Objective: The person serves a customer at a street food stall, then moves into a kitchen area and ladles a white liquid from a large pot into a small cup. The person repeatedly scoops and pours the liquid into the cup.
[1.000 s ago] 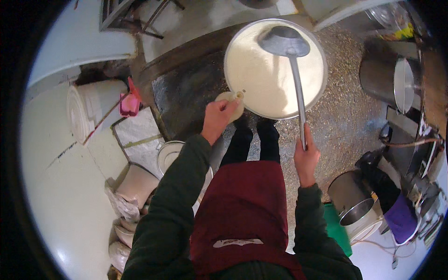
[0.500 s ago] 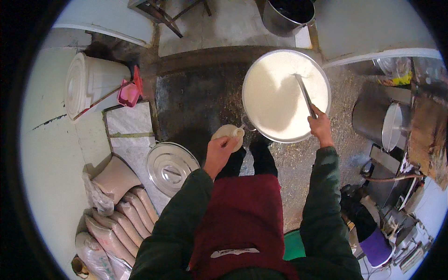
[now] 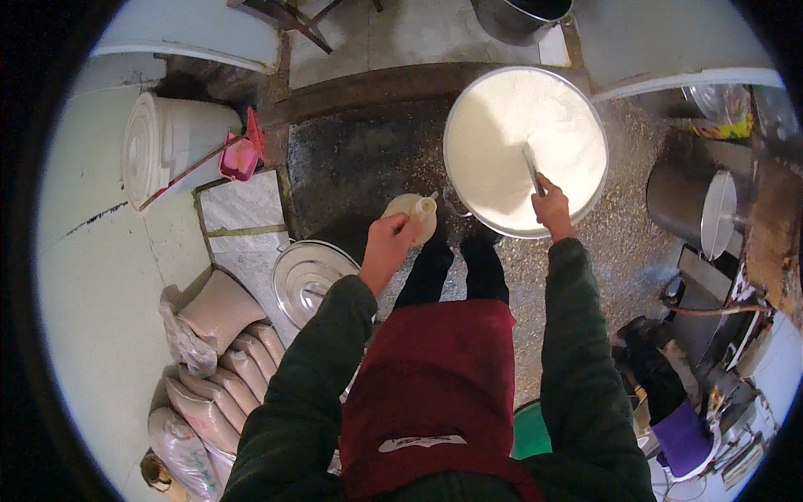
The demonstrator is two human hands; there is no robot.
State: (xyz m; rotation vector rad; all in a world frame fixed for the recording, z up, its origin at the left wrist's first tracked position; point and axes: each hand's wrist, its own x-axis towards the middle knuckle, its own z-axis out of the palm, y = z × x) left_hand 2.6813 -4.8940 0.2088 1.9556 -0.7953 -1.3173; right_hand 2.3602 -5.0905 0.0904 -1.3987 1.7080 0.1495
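Fingers of the right hand (image 3: 553,209) are closed around a metal handle (image 3: 530,159), with no gap showing; its far end is sunk in pale contents (image 3: 493,125), so the shape there is hidden. Fingers of the left hand (image 3: 389,249) are curled on a cream-coloured plastic jug (image 3: 403,206) near its uncapped, round mouth; part of the grip is hidden. The large round metal pot (image 3: 447,155) that bears the contents stands on the floor beyond the person's feet, the jug just beside its near left edge.

Surface and room: speckled, pebble-like floor (image 3: 623,217) to the right, with a dark, worn patch (image 3: 360,163) to the left. Along the left side are a whitish tub (image 3: 188,134), a pink dustpan (image 3: 240,159), a round, shiny metal lid (image 3: 293,280) and plump beige sacks (image 3: 219,311), stacked. To the right lies a deep metal pail (image 3: 676,201).

Materials: contents cream-white and matt, shaded at left; jug dull, with a narrow neck; apron (image 3: 431,368) of maroon cloth; sleeves (image 3: 577,326) dark green.
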